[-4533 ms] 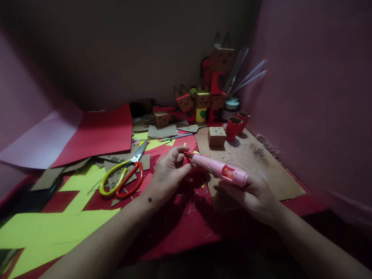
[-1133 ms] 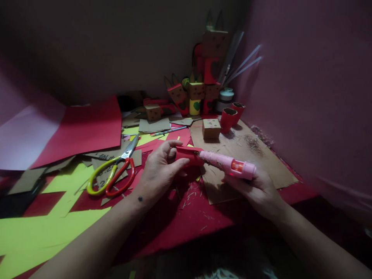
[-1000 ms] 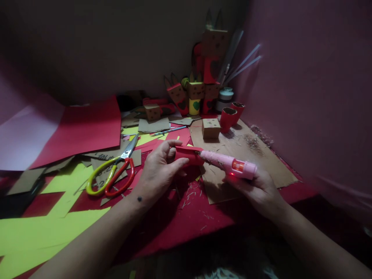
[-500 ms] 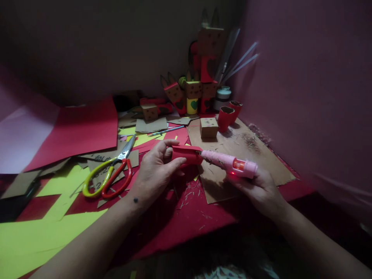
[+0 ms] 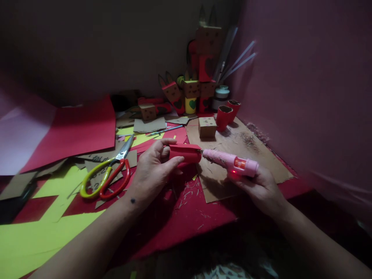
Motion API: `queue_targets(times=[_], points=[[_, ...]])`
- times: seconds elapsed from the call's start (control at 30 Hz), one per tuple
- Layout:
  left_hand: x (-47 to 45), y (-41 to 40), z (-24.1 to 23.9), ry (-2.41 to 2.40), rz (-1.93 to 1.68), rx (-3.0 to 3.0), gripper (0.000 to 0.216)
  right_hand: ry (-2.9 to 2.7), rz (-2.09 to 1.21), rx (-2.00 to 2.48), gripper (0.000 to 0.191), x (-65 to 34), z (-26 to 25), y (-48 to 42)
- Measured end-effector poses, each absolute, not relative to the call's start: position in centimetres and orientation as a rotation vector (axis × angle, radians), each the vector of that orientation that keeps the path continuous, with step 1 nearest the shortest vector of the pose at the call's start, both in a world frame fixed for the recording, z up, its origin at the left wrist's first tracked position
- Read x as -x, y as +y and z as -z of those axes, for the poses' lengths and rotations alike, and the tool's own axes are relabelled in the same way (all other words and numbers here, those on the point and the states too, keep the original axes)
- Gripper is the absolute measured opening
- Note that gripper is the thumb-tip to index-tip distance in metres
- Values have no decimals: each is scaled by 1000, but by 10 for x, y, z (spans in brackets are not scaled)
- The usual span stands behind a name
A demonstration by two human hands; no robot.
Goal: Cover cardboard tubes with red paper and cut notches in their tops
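My left hand (image 5: 155,164) is closed around a red paper roll (image 5: 188,155), thumb in front and fingers behind. A loose flap of red paper stands along the roll's top edge. In my right hand (image 5: 260,188) is a pink glue gun (image 5: 222,159) with a red light glowing on its side. Its dark nozzle points left and sits right at the roll's right end; whether it touches I cannot tell. The fingers under the glue gun are mostly hidden. Left of my left hand lie scissors (image 5: 113,170) with one yellow and one red handle, blades partly apart.
Red paper (image 5: 87,128) and yellow paper (image 5: 52,236) cover the left side. A cardboard sheet (image 5: 247,166) bears a small box with a drawn face (image 5: 207,127) and two red tubes (image 5: 224,117). Behind stand several eared cardboard figures (image 5: 192,91), a jar (image 5: 221,97) and clear sticks (image 5: 241,58).
The glue gun's nozzle has shifted slightly right relative to the paper roll, toward its end. My left hand keeps its hold. The whole view has shifted a little.
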State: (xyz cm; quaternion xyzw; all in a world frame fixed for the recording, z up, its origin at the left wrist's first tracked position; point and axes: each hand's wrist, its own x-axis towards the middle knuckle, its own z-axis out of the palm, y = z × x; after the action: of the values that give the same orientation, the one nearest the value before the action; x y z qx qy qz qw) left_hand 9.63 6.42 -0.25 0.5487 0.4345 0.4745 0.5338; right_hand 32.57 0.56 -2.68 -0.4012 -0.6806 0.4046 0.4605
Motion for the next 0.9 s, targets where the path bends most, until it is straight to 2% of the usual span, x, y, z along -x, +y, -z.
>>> queue_targets(times=[0.17, 0.9], points=[[-97, 63, 0, 1029, -1132, -1308, 41, -1615, -916, 1038, 41, -329, 33, 5], [-97, 63, 1, 1043, -1151, -1326, 39, -1662, -909, 917, 44, -325, 25, 6]])
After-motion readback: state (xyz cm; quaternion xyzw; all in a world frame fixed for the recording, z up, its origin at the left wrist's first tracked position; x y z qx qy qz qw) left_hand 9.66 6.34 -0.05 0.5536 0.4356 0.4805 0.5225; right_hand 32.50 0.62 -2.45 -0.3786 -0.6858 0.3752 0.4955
